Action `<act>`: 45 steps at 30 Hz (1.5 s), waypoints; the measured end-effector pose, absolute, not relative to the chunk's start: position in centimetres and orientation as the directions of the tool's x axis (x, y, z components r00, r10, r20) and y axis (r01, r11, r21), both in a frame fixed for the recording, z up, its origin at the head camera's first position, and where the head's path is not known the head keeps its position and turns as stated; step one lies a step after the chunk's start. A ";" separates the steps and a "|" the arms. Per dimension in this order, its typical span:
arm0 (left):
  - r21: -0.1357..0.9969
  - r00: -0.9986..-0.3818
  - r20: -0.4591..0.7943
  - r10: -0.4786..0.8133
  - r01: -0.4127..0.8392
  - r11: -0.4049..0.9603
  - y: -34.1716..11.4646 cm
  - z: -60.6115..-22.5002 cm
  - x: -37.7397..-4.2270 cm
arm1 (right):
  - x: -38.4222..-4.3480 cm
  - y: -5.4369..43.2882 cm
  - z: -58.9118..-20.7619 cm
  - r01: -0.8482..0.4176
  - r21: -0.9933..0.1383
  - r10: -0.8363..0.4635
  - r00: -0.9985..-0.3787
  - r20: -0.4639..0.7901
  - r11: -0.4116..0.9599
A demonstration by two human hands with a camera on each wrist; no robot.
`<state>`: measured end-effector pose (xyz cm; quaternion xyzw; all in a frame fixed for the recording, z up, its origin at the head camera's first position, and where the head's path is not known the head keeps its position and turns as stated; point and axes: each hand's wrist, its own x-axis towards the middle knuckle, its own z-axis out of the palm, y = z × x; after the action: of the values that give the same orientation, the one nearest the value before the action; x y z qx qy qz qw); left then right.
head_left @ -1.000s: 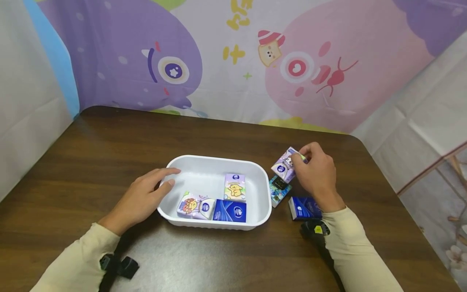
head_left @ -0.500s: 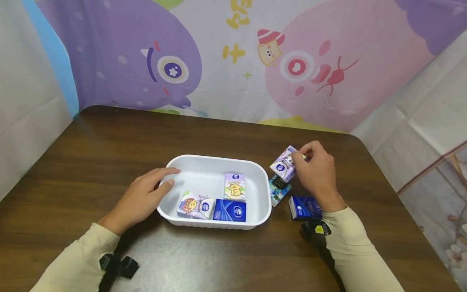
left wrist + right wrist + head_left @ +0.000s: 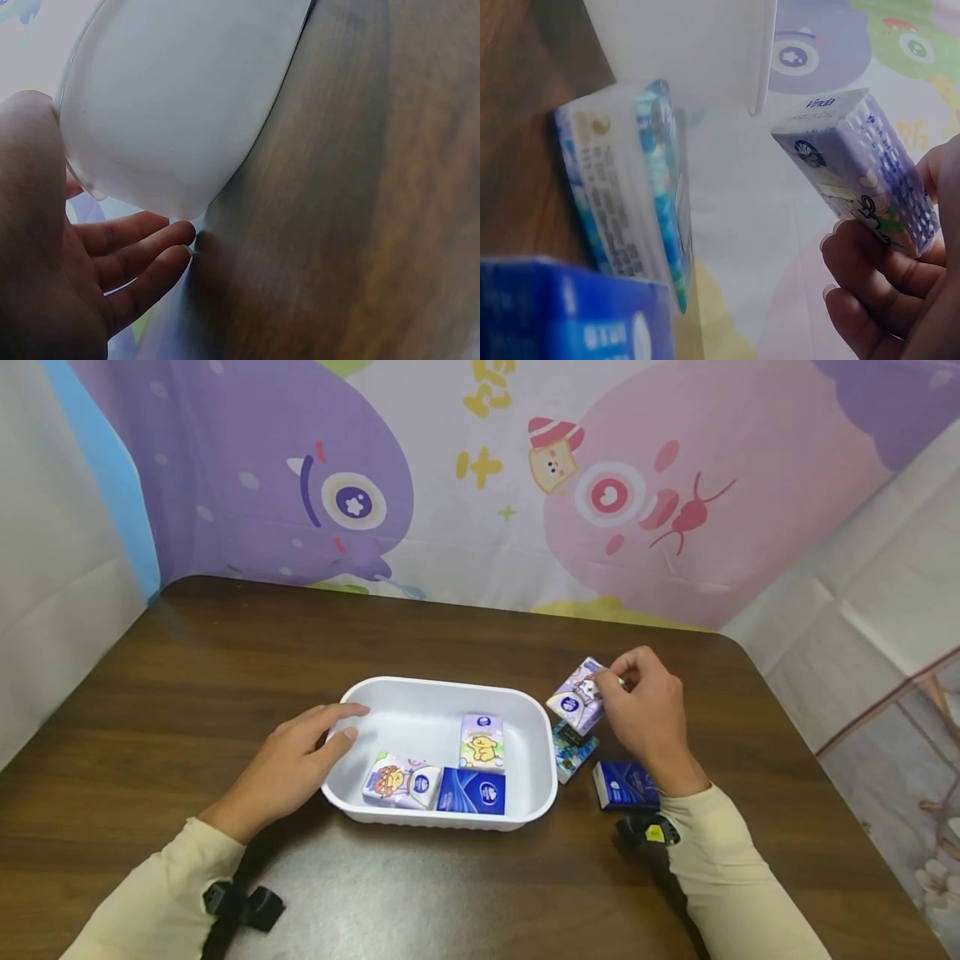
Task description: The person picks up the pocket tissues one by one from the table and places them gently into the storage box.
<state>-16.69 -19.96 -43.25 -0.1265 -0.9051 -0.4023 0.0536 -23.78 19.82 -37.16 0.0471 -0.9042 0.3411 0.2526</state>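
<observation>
A white plastic tray (image 3: 420, 727) stands on the table, with my left hand (image 3: 296, 768) at its left end. Thumb and index finger reach over the rim, while the other fingers lie along the outer wall (image 3: 172, 150). My right hand (image 3: 648, 710) pinches one end of a purple cartoon tissue pack (image 3: 855, 165), raised above the table just right of the tray. Beneath it, partly covered, lies a teal floral tissue pack (image 3: 570, 766). Inside the tray are a lilac pack (image 3: 482, 743) with a yellow animal, a dark blue pack (image 3: 471, 792) and a white-and-purple cartoon pack (image 3: 401, 782).
Another dark blue tissue pack (image 3: 626, 785) sits on the table under the right wrist. A cartoon-print cloth (image 3: 450, 527) hangs behind the table's back edge. Black camera straps (image 3: 243, 906) circle both sleeves.
The right hand has shifted slightly left, bringing the purple tissue pack closer to the tray's right rim. The left hand holds its place, and the packs inside the tray lie as before.
</observation>
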 end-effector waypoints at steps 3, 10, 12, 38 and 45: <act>0.716 -0.963 0.196 0.187 0.271 0.644 -19.9 -43.2 -16.7 | -23.6 19.6 -37.0 -0.268 -0.601 0.081 -0.868 0.489 0.753; 0.715 -0.962 0.200 0.187 0.274 0.643 -19.9 -43.1 -16.7 | -22.9 18.8 -36.6 -0.323 -0.620 0.036 -0.869 0.494 0.715; 0.716 -0.961 0.203 0.188 0.277 0.640 -19.9 -43.1 -16.7 | -22.6 18.6 -36.5 -0.344 -0.621 0.009 -0.870 0.493 0.704; 0.717 -0.963 0.194 0.185 0.268 0.643 -19.9 -43.2 -16.7 | -21.3 16.1 -37.3 -0.398 -0.631 -0.162 -0.903 0.398 0.666; 0.716 -0.961 0.206 0.187 0.278 0.640 -19.9 -43.1 -16.6 | -21.3 15.9 -37.4 -0.396 -0.628 -0.170 -0.905 0.389 0.670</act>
<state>-16.61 -19.91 -43.14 -0.1286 -0.9038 -0.4043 0.0564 -21.31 15.87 -37.38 0.1572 -0.9012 0.3748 0.1506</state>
